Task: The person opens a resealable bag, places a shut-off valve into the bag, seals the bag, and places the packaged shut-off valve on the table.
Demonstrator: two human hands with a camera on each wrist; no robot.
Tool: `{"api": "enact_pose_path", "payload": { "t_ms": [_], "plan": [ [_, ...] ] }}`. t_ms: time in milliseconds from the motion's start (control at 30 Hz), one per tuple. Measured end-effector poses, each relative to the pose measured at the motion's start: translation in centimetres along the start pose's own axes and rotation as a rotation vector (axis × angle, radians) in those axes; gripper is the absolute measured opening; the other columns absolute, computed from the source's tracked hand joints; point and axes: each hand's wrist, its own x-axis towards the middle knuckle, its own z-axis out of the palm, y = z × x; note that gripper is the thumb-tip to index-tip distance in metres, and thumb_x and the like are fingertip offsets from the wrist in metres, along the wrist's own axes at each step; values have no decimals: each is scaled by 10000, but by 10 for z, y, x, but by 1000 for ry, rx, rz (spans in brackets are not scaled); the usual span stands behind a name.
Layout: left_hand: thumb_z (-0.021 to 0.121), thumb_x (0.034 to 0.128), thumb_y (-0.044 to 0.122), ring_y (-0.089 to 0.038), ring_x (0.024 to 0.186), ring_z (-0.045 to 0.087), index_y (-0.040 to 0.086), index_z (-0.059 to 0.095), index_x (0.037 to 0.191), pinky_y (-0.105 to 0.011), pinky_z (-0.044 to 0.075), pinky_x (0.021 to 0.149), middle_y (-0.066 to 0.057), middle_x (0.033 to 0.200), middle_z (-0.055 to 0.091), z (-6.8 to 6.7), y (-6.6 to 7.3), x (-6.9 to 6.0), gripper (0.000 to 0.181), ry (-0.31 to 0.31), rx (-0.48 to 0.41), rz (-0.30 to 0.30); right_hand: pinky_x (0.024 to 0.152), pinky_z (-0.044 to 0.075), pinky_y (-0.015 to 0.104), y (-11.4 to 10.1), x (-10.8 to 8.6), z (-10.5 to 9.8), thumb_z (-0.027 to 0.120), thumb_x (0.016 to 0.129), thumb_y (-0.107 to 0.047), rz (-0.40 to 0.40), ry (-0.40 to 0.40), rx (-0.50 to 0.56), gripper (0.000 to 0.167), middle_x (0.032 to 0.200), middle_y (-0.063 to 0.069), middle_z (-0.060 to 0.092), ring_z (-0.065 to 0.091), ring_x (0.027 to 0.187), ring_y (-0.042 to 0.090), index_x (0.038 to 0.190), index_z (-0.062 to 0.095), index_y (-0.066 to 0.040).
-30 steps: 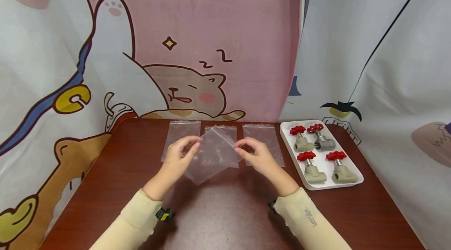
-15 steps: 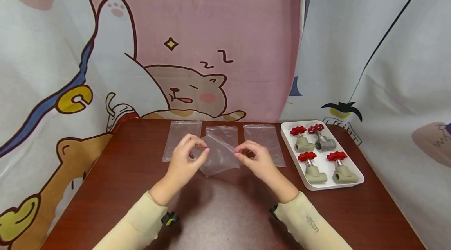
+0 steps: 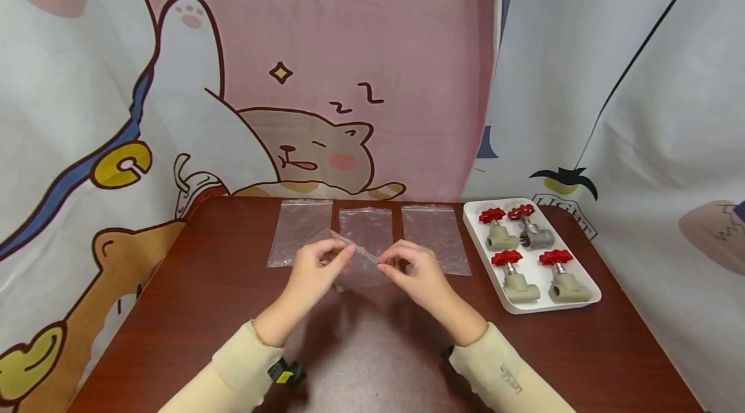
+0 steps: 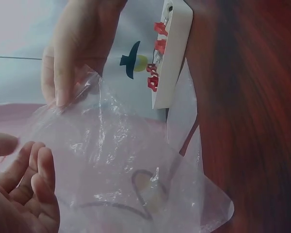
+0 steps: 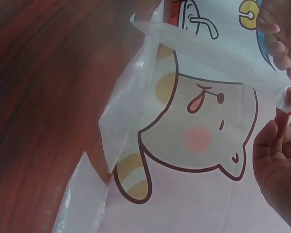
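A clear zip-lock bag (image 3: 363,274) hangs tilted between my two hands over the table, its top strip slanting down to the right. My right hand (image 3: 416,264) pinches the right end of that strip between thumb and fingertips. At the strip's left part, my left hand (image 3: 317,271) pinches the edge with thumb and fingers. In the left wrist view the bag (image 4: 121,141) spreads out wrinkled, with my right hand (image 4: 82,43) on its upper corner. Left fingertips are partly cut off by the frame there. Whether the bag's mouth is parted cannot be made out.
Flat zip-lock bags lie in a row at the back: a left bag (image 3: 299,225), a middle bag (image 3: 367,222) and a right bag (image 3: 436,235). A white tray (image 3: 526,306) at the right holds several red-handled valves (image 3: 520,287). A cartoon curtain (image 3: 407,77) hangs behind the table.
My left hand has moved right along the bag's top edge, closer to my right hand. The bag has been drawn slightly toward me and its strip tilted up.
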Motion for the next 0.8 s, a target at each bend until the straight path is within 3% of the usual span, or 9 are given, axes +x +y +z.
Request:
{"api": "enact_pose_path", "payload": {
  "t_ms": [133, 233, 400, 467, 800],
  "plan": [
    [642, 894, 84, -242, 648, 654, -29, 695, 916, -202, 496, 538, -169, 774, 690, -4, 21, -5, 127, -24, -13, 16, 492, 391, 198, -2, -1, 0, 740, 811, -88, 70, -19, 19, 53, 777, -28, 642, 475, 620, 49, 855, 719, -108],
    [645, 875, 38, -165, 630, 637, -46, 687, 901, -205, 491, 530, -169, 784, 679, -7, 39, -9, 98, -40, -15, 1, 501, 402, 203, -14, 1, -1, 705, 844, -89, 121, -33, 38, 38, 799, 20, 653, 463, 614, 52, 881, 713, -86],
    [700, 848, 103, -155, 644, 625, 44, 710, 863, -234, 493, 532, -94, 816, 688, -2, 17, -5, 62, -43, -19, -8, 545, 449, 216, -43, 7, -5, 657, 866, -26, 149, -62, 92, 69, 826, 110, 659, 513, 666, 84, 910, 690, 16],
    [716, 841, 140, -178, 651, 625, 91, 715, 846, -240, 496, 550, -52, 807, 690, 1, 7, -3, 49, -41, -12, 0, 545, 452, 217, -45, 8, -5, 650, 872, -26, 154, -67, 110, 74, 833, 112, 659, 519, 667, 99, 917, 688, 18],
    [686, 871, 201, -118, 621, 601, 139, 698, 841, -260, 503, 576, 0, 716, 664, 4, 8, -3, 70, -41, 53, 27, 599, 478, 199, -48, 10, -3, 651, 872, -32, 199, -72, 147, 83, 832, 122, 671, 542, 698, 50, 913, 696, 25]
  ]
}}
